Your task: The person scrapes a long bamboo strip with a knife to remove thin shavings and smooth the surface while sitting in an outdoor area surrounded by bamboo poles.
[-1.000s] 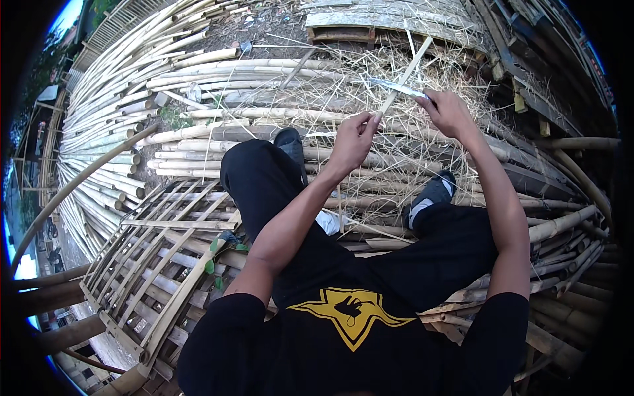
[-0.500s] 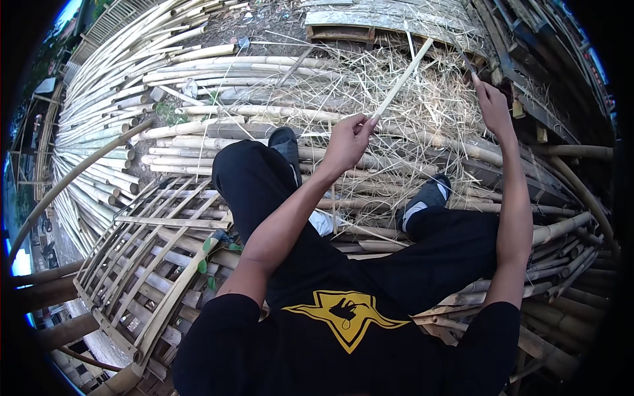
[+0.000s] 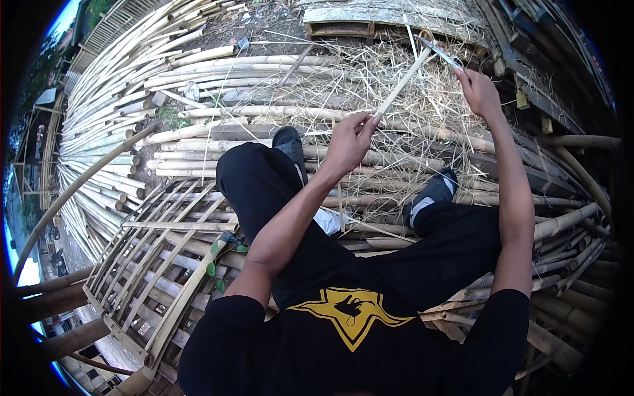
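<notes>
My left hand (image 3: 349,142) pinches the lower end of a pale, flat bamboo strip (image 3: 403,82), which slants up and away to the right. My right hand (image 3: 480,94) is closed around the handle of a knife (image 3: 442,55). Its blade points up and to the left, and its tip lies at or very near the far end of the strip; whether they touch I cannot tell. Thin bamboo shavings (image 3: 432,99) lie scattered below both hands.
Long bamboo poles (image 3: 257,69) cover the ground ahead and to the left. A woven bamboo lattice frame (image 3: 172,264) stands by my left side. A wooden pallet (image 3: 343,30) lies at the far side, with stacked timber (image 3: 528,59) at the far right. My legs are spread over the poles.
My right hand has moved left and slightly up, bringing the knife blade across to the strip's far end. My left hand keeps its grip on the strip in nearly the same place.
</notes>
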{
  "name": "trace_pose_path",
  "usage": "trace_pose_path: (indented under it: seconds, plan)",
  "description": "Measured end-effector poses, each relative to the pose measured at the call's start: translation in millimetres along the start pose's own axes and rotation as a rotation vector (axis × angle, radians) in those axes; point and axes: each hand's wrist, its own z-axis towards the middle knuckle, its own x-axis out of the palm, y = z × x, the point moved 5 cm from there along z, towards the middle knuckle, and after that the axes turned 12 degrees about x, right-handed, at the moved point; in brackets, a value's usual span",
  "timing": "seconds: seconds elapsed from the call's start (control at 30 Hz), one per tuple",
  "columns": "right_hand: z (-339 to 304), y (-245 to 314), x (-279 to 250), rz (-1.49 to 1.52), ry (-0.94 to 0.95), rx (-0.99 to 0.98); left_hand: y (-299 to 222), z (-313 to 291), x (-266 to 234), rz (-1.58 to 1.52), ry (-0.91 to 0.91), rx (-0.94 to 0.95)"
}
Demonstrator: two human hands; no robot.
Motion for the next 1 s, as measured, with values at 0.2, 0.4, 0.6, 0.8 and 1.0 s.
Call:
trace_pose_path:
  seconds: [0.2,0.4,0.6,0.8,1.0]
  plan:
    - [-3,-93,-54,0.026,-0.179,0.386,-4,2,-5,0.009,-0.056,0.077]
    - [-39,45,-38,0.316,0.159,-0.023,-31,8,2,0.125,-0.145,0.245]
    - [-55,91,-24,0.069,0.228,-0.105,-40,10,4,0.249,-0.134,0.278]
    - [9,-69,-32,-0.060,-0.104,0.276,-46,-2,2,0.397,-0.109,0.334]
    - [-17,-41,-51,0.240,-0.078,0.207,-29,-3,-6,0.537,-0.119,0.369]
